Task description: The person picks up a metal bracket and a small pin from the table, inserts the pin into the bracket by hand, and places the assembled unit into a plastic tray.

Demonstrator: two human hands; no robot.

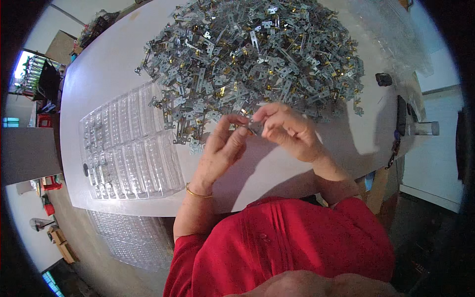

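A big heap of small flat metal brackets (267, 54), silver with brass-coloured bits, covers the far middle of the table. At its near edge my left hand (222, 148) and my right hand (292, 131) meet, fingertips almost together. Between them is a small metal bracket (253, 130), pinched by the thumb and forefinger of each hand; its exact shape is partly hidden by the fingers. Left of my left hand lie two clear plastic blister trays (170, 166), ribbed with long slots. Small metal parts (91, 133) sit in the leftmost slots.
Clear plastic sheeting (396, 34) lies at the far right. A small black object (383, 79) and a dark long item (401, 115) rest by the right edge, near a clear cylinder (428, 128). Stacked clear trays (131, 237) stand below the table's front left edge.
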